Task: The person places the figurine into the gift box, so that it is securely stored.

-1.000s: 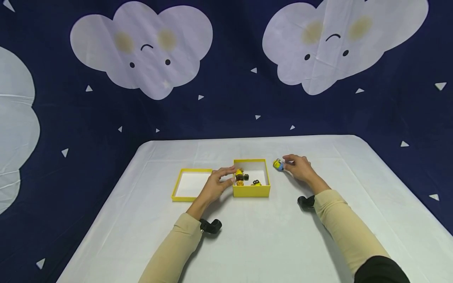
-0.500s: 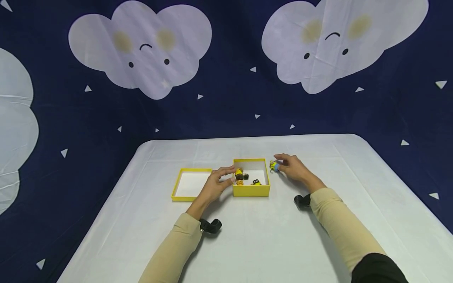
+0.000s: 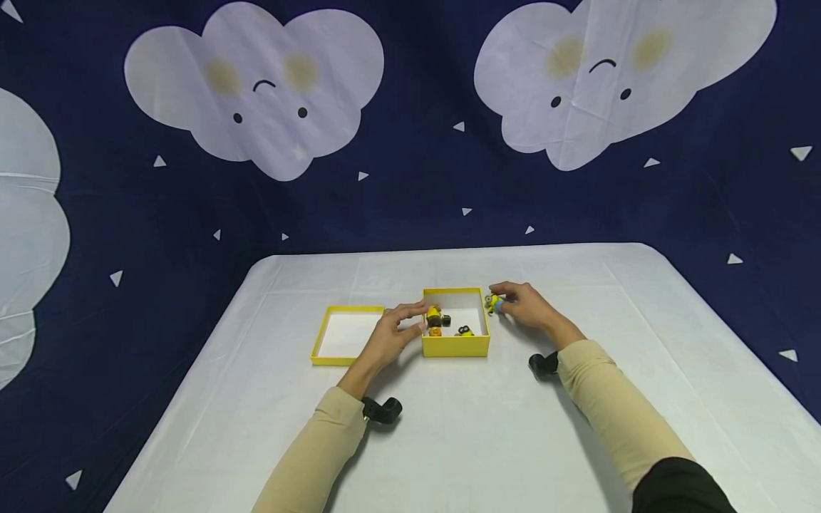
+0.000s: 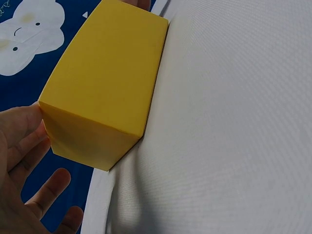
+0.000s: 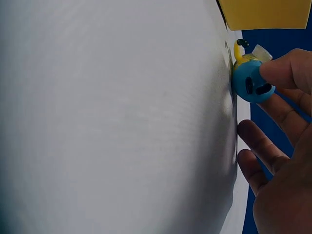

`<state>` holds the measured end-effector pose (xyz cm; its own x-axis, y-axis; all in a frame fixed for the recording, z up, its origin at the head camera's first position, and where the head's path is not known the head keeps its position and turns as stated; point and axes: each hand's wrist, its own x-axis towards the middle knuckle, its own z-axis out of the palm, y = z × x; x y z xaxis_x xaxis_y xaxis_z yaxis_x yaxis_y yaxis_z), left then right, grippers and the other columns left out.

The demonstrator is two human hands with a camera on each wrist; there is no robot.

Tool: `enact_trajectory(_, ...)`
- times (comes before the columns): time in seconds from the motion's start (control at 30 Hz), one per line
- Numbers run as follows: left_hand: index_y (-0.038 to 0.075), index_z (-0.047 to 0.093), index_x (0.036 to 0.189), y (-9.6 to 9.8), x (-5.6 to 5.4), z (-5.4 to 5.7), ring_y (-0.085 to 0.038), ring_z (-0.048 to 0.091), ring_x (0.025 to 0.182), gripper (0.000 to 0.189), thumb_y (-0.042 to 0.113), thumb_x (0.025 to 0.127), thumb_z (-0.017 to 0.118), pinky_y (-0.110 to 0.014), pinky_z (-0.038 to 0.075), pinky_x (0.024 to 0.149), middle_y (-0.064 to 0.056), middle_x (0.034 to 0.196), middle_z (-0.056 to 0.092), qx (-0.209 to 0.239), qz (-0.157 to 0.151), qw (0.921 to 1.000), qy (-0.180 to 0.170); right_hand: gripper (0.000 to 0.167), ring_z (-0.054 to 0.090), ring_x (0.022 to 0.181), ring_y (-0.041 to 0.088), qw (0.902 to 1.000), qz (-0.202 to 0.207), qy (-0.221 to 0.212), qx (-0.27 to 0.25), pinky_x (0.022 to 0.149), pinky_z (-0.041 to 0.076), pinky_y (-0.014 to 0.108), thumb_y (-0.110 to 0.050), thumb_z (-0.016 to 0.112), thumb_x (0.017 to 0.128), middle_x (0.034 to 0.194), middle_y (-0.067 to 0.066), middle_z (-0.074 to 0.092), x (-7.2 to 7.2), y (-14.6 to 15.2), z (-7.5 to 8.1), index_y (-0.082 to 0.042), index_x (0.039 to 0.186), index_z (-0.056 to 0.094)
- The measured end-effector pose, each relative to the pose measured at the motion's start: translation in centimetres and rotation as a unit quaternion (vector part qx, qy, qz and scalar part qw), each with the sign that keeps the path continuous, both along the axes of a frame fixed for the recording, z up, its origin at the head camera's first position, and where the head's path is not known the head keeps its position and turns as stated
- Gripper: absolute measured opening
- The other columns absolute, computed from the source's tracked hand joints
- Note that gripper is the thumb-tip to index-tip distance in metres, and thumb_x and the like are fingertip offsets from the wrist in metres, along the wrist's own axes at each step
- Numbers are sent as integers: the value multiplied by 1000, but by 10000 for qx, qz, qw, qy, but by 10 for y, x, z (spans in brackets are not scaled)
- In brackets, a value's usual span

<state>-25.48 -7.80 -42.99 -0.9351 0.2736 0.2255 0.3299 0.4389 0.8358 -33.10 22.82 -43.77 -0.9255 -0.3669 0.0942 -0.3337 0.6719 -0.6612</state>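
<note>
From my head view, the right hand [image 3: 529, 306] pinches a blue-and-yellow toy [image 3: 494, 304] just right of the yellow box [image 3: 455, 347], where other toys [image 3: 434, 314] lie. I see the left hand [image 3: 388, 338] at the box's left side, near the lid [image 3: 340, 336]. Through the left wrist view, it touches the box with loose, ungripping fingers. In my right wrist view, the toy's blue end sits in the right hand's grasp, beside the white cloth [image 5: 122, 122].

Navy bkgd [image 3: 410, 214] w/ upside-dn white clouds [image 3: 269, 107], sm. triangles [image 3: 800, 153]; white tbl. [image 3: 474, 434] in front.
</note>
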Motion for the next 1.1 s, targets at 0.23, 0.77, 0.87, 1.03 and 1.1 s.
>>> enact_trajectory(0.23,11,62,124,0,0,0,-25,41,134,34,14,90,63,-51,4,120,3,138,54,9,26,10000,-18,46,54,117,41,9999,-33,-95,87,102,39,56,-7,58,84,125,22,61,1,3,-1,-6,131,55)
enact_trajectory(0.77,9,61,124,1,0,-2,-28,39,137,35,14,90,63,-53,1,120,1,139,54,70,-46,9999,69,49,39,129,41,9986,-4,-373,386,107,30,61,-12,56,84,139,19,48,2,-4,1,-17,133,54)
enact_trajectory(0.87,10,61,124,2,0,-2,-27,40,136,35,15,90,63,-52,2,120,2,139,54,60,-31,10000,52,48,40,124,38,9982,-88,-334,488,104,33,59,-13,57,83,135,17,52,3,-2,1,-16,131,56)
enact_trajectory(1.03,12,61,125,2,0,-2,-27,40,134,34,14,90,62,-52,4,120,2,139,54,68,-6,10000,8,49,41,119,36,9978,-188,-346,531,99,36,58,-19,62,82,133,16,53,6,5,-1,-15,131,56)
enact_trajectory(1.1,12,61,125,1,0,-1,-26,40,134,35,15,91,62,-51,6,120,3,139,54,57,4,10000,-15,52,41,118,35,9976,-230,-392,515,98,37,57,-22,66,81,132,17,53,7,8,-1,-15,132,56)
